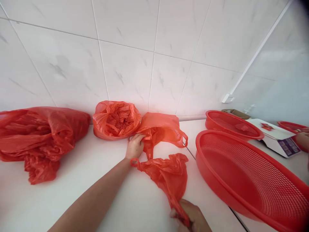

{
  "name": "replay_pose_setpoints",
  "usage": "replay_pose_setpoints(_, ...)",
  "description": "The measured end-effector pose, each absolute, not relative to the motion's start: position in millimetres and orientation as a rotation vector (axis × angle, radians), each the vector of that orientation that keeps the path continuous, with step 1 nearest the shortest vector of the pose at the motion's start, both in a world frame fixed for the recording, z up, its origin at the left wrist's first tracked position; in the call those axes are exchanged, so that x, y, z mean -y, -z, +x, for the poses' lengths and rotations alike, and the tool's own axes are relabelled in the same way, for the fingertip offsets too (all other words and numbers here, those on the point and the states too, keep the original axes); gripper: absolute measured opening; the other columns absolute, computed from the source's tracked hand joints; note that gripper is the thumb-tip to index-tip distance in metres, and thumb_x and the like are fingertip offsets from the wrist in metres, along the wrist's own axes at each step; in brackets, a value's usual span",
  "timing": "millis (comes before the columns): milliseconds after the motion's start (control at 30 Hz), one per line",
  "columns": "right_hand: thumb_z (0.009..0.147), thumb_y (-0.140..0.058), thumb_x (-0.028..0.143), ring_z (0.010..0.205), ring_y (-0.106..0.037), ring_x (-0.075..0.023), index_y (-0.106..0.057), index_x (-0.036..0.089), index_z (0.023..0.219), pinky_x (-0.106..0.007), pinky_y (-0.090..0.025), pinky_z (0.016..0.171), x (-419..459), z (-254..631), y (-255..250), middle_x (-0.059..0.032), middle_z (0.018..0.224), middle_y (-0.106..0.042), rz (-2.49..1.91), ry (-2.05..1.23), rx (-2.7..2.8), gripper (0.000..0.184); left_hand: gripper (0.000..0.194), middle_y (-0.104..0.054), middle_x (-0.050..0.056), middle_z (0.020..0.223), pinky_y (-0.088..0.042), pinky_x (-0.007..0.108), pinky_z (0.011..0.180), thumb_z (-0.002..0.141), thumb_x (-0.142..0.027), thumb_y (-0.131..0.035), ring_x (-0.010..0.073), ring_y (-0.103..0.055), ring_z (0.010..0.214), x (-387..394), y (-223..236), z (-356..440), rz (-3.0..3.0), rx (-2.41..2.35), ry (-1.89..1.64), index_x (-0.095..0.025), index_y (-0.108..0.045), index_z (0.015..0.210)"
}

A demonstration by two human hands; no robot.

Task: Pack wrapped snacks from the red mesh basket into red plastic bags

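My left hand reaches far out over the white counter and pinches a thin red plastic bag that lies by the wall, next to an open bundle of red bags. A loop of another red bag hangs round my left wrist. That bag stretches down to my right hand at the bottom edge, which is closed round its lower end.
A large heap of red plastic bags lies at the left. A big red perforated basket fills the right side, a second one behind it. A white scale stands at the far right, with another person's hand by it.
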State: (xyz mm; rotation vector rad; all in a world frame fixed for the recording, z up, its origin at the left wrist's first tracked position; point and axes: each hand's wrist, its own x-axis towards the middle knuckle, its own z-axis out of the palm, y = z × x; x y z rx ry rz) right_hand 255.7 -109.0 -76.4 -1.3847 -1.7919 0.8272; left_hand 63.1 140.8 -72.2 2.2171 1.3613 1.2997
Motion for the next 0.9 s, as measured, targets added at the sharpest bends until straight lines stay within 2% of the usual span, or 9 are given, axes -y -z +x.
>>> replay_pose_setpoints(167, 0.077, -0.049, 0.015, 0.069, -0.055, -0.0148, -0.06, 0.02, 0.078, -0.022, -0.045, 0.059, 111, 254, 75, -0.0033, 0.076, -0.054, -1.324, -0.642, 1.784, 0.012, 0.039, -0.05, 0.011, 0.128, -0.034, 0.046, 0.105, 0.082, -0.017, -0.052, 0.0253, -0.045, 0.123, -99, 64, 41, 2.214, -1.155, -1.401, -0.022, -0.053, 0.121)
replay_pose_setpoints(300, 0.08, -0.051, 0.019, 0.084, -0.06, -0.0172, -0.062, 0.02, 0.086, -0.025, -0.051, 0.071, 109, 254, 77, -0.0093, 0.102, -0.057, -1.343, -0.642, 1.748, 0.013, 0.034, -0.057, 0.009, 0.117, -0.046, 0.037, 0.094, 0.084, -0.029, -0.054, 0.0222, -0.054, 0.11, -57, 55, 27, 2.253, -0.919, -1.278, -0.023, -0.055, 0.117)
replay_pose_setpoints(400, 0.083, -0.052, 0.025, 0.096, -0.06, -0.0199, -0.065, 0.022, 0.087, -0.03, -0.049, 0.084, 109, 254, 74, -0.0095, 0.111, -0.059, -1.325, -0.698, 1.772, 0.014, 0.057, -0.058, 0.006, 0.121, -0.046, 0.035, 0.094, 0.07, -0.028, -0.07, 0.0238, -0.055, 0.11, -33, 53, 26, 2.185, -0.818, -1.033, -0.028, -0.053, 0.125)
replay_pose_setpoints(467, 0.085, -0.052, 0.032, 0.094, -0.061, -0.0208, -0.067, 0.022, 0.085, -0.032, -0.049, 0.084, 110, 255, 72, -0.0086, 0.105, -0.062, -1.314, -0.816, 1.665, 0.018, 0.064, -0.061, 0.003, 0.119, -0.043, 0.036, 0.096, 0.062, -0.019, -0.073, 0.0255, -0.055, 0.111, -25, 54, 28, 1.978, -0.85, -0.927, -0.031, -0.056, 0.123)
replay_pose_setpoints(500, 0.086, -0.053, 0.036, 0.093, -0.061, -0.0211, -0.068, 0.022, 0.082, -0.032, -0.049, 0.083, 111, 256, 72, -0.0081, 0.1, -0.064, -1.316, -0.882, 1.549, 0.021, 0.058, -0.064, 0.002, 0.113, -0.044, 0.035, 0.094, 0.062, -0.017, -0.071, 0.0253, -0.057, 0.107, -23, 54, 28, 1.863, -0.877, -0.91, -0.032, -0.06, 0.118)
replay_pose_setpoints(600, 0.083, -0.057, 0.044, 0.087, -0.061, -0.0208, -0.066, 0.022, 0.069, -0.035, -0.049, 0.085, 115, 263, 71, -0.0047, 0.078, -0.064, -1.246, -1.006, 1.039, 0.028, 0.025, -0.069, 0.0, 0.082, -0.05, 0.028, 0.067, 0.071, -0.02, -0.06, 0.0199, -0.065, 0.073, -28, 55, 29, 1.623, -0.923, -0.93, -0.028, -0.068, 0.094)
replay_pose_setpoints(700, 0.078, -0.063, 0.043, 0.083, -0.06, -0.0196, -0.064, 0.023, 0.066, -0.039, -0.048, 0.089, 121, 269, 72, -0.0005, 0.066, -0.055, -1.026, -1.073, 0.668, 0.023, 0.009, -0.062, -0.003, 0.062, -0.04, 0.023, 0.046, 0.075, -0.028, -0.058, 0.0122, -0.053, 0.043, -37, 52, 26, 1.449, -0.933, -0.975, -0.022, -0.064, 0.078)
replay_pose_setpoints(800, 0.076, -0.065, 0.04, 0.085, -0.059, -0.0191, -0.062, 0.024, 0.065, -0.041, -0.05, 0.088, 127, 268, 73, 0.0, 0.068, -0.053, -0.882, -1.142, 0.513, 0.02, 0.019, -0.059, -0.003, 0.062, -0.038, 0.021, 0.046, 0.075, -0.038, -0.061, 0.0092, -0.049, 0.043, -40, 47, 23, 1.252, -0.908, -1.058, -0.019, -0.057, 0.076)
replay_pose_setpoints(900, 0.076, -0.064, 0.039, 0.079, -0.057, -0.0172, -0.06, 0.023, 0.063, -0.035, -0.052, 0.08, 130, 262, 74, 0.0003, 0.066, -0.049, -0.877, -1.154, 0.493, 0.022, 0.028, -0.059, -0.001, 0.065, -0.04, 0.022, 0.054, 0.074, -0.043, -0.064, 0.0097, -0.052, 0.052, -34, 42, 21, 1.098, -0.864, -1.116, -0.017, -0.053, 0.072)
